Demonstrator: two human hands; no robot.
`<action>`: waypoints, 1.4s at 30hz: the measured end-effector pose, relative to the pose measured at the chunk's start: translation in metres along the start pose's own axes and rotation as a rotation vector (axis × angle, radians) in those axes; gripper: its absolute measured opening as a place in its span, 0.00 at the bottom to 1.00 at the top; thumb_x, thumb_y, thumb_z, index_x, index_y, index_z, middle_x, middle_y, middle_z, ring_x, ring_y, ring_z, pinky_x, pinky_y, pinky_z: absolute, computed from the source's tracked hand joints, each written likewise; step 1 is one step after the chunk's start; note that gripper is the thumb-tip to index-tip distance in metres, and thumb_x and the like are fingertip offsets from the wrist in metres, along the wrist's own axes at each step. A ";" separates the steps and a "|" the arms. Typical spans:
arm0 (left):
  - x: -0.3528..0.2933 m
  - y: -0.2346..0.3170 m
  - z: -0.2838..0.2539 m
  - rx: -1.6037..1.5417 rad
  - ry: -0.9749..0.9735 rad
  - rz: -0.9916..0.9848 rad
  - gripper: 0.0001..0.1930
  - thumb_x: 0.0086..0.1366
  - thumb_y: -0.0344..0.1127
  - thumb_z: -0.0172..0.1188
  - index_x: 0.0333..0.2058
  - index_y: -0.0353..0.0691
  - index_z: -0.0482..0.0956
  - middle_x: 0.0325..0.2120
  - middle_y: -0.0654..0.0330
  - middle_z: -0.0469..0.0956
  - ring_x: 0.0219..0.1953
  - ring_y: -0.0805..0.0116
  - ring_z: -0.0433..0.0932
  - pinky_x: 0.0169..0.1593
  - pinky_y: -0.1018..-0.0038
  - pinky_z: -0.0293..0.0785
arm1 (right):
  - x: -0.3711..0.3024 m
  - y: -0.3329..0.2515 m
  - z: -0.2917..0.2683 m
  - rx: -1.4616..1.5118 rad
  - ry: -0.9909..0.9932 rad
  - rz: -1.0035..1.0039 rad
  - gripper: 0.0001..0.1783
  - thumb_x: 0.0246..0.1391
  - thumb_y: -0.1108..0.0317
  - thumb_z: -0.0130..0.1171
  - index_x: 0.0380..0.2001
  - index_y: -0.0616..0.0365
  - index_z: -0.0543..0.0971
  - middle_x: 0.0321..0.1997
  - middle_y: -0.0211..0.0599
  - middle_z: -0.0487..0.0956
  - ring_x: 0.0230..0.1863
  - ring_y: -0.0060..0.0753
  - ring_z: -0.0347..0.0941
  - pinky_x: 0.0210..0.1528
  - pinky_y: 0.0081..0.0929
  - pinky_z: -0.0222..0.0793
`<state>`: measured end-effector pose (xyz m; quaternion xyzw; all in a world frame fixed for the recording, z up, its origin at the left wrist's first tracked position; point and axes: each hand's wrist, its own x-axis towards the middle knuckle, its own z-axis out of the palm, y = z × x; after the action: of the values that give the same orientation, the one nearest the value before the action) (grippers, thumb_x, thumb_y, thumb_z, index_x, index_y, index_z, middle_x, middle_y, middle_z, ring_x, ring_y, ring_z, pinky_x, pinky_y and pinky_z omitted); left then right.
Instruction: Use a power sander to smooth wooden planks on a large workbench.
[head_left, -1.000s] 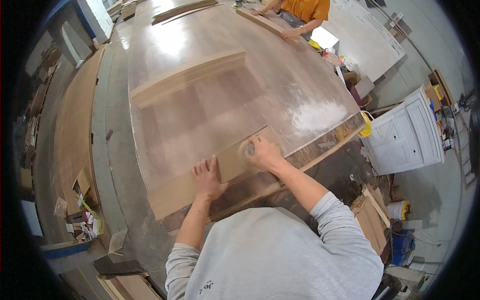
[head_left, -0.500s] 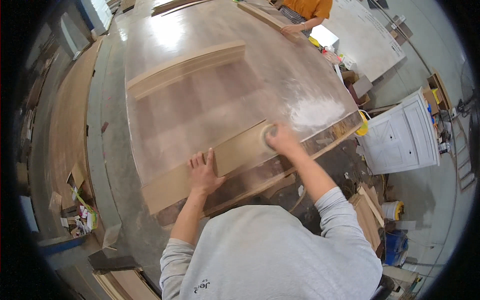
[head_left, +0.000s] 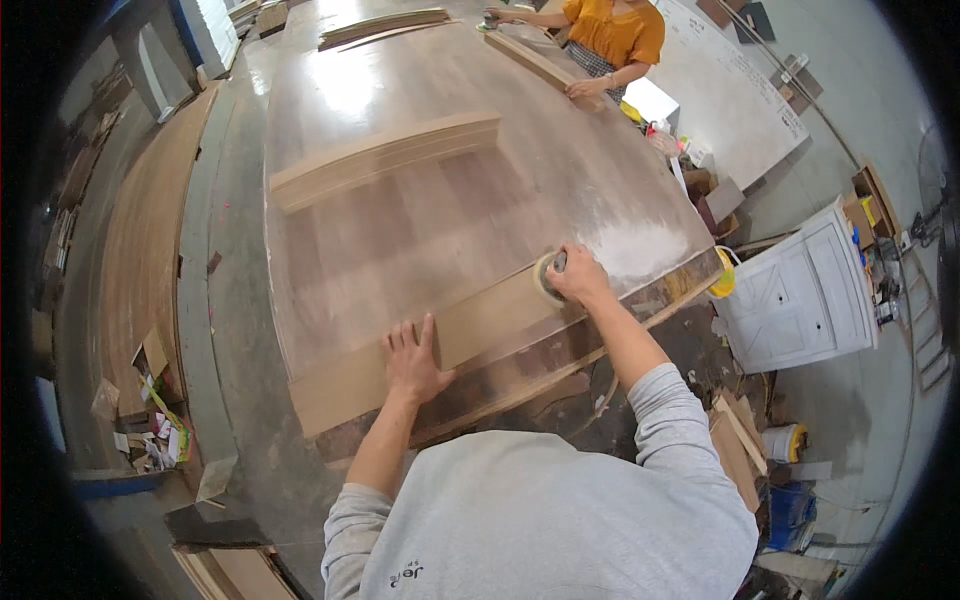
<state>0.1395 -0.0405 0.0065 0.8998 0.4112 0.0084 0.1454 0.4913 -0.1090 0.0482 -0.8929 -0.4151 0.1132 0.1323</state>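
Note:
A long flat wooden board [head_left: 490, 318] lies along the near edge of a large worktable [head_left: 400, 240]. On its left half my left hand [head_left: 415, 365] rests flat, fingers spread, pressing on the wood. At the board's right end my right hand [head_left: 578, 275] is closed around a round sander [head_left: 549, 277]. The sander's pale disc seems tilted at that end; whether its whole face touches the wood cannot be made out. My right fingers partly hide the sander's body.
More wooden boards [head_left: 390, 155] lie farther up the table, near a patch of white dust [head_left: 635, 245]. Across the table a co-worker [head_left: 615, 40] handles a long wooden piece [head_left: 530, 58]. A white cabinet [head_left: 795, 290] and a yellow bucket [head_left: 722, 272] stand at the right.
My right hand and the sander have shifted slightly right, to the board's end, and blur less. My left hand stays on the board. The co-worker's other hand, on a tool, has come into view.

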 end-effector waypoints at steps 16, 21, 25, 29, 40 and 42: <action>0.002 -0.010 0.014 -0.053 0.068 0.038 0.56 0.44 0.58 0.78 0.68 0.46 0.57 0.61 0.46 0.61 0.67 0.45 0.56 0.71 0.48 0.48 | -0.051 -0.105 0.046 0.041 -0.108 -0.314 0.28 0.55 0.50 0.63 0.54 0.53 0.75 0.56 0.53 0.77 0.52 0.62 0.77 0.56 0.53 0.74; 0.006 -0.013 0.029 -0.085 0.116 0.089 0.54 0.44 0.59 0.78 0.65 0.46 0.58 0.61 0.45 0.60 0.67 0.43 0.55 0.71 0.46 0.46 | -0.020 -0.077 0.053 0.087 -0.003 -0.211 0.29 0.55 0.50 0.64 0.55 0.53 0.74 0.54 0.53 0.77 0.52 0.62 0.77 0.55 0.53 0.74; 0.005 -0.008 0.025 -0.041 0.123 0.067 0.53 0.45 0.61 0.77 0.64 0.46 0.59 0.60 0.45 0.60 0.66 0.43 0.56 0.71 0.46 0.46 | -0.033 -0.100 0.052 -0.021 -0.040 -0.239 0.30 0.53 0.50 0.65 0.56 0.53 0.74 0.55 0.55 0.76 0.53 0.63 0.77 0.56 0.52 0.75; 0.003 -0.013 0.024 -0.072 0.126 0.067 0.50 0.46 0.63 0.75 0.62 0.45 0.62 0.60 0.46 0.61 0.66 0.44 0.56 0.71 0.47 0.46 | -0.059 -0.151 0.055 0.058 -0.211 -0.323 0.32 0.52 0.50 0.65 0.57 0.54 0.75 0.57 0.55 0.77 0.55 0.62 0.77 0.57 0.51 0.74; 0.009 -0.008 0.027 -0.065 0.092 0.089 0.46 0.47 0.63 0.75 0.57 0.42 0.64 0.59 0.45 0.62 0.66 0.44 0.57 0.71 0.46 0.47 | -0.030 -0.099 0.044 -0.066 -0.057 -0.174 0.32 0.53 0.49 0.63 0.60 0.50 0.75 0.59 0.52 0.76 0.56 0.60 0.77 0.59 0.51 0.74; 0.005 -0.009 0.027 -0.093 0.130 0.049 0.45 0.47 0.63 0.75 0.56 0.42 0.65 0.60 0.46 0.61 0.66 0.44 0.57 0.71 0.47 0.47 | -0.052 -0.133 0.051 0.047 -0.146 -0.217 0.32 0.53 0.51 0.64 0.60 0.50 0.75 0.58 0.52 0.76 0.57 0.61 0.77 0.60 0.51 0.73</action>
<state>0.1397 -0.0376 -0.0227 0.8996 0.3966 0.0892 0.1596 0.3476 -0.0592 0.0487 -0.8288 -0.5151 0.1727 0.1343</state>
